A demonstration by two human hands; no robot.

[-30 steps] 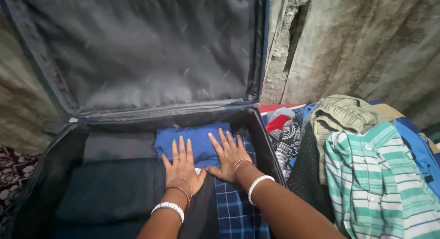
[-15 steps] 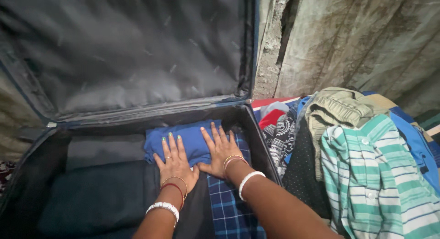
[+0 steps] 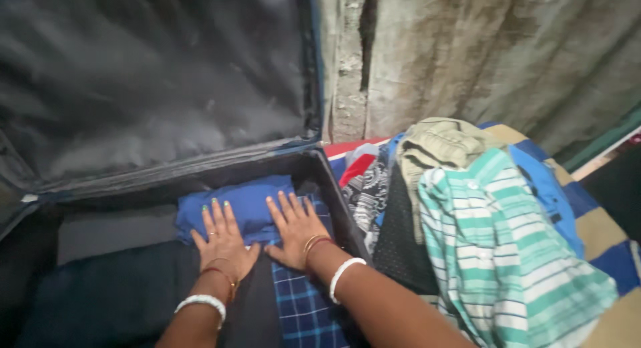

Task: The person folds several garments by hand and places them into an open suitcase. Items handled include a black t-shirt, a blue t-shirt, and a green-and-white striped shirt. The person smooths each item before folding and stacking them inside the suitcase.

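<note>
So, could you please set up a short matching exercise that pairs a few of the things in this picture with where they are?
Things:
1. folded blue cloth
2. striped shirt
3. checked cloth
4. suitcase lid

Places:
a. on top of the clothes pile, right of the suitcase
b. standing open against the wall
c. under both flat hands, at the back of the suitcase
d. in the suitcase, below the right wrist

Pairs: 1-c, 2-a, 3-d, 4-b

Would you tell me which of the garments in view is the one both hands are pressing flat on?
The plain blue folded garment in the suitcase; the left hand and right hand lie flat on it. The striped green shirt lies outside, untouched.
</note>
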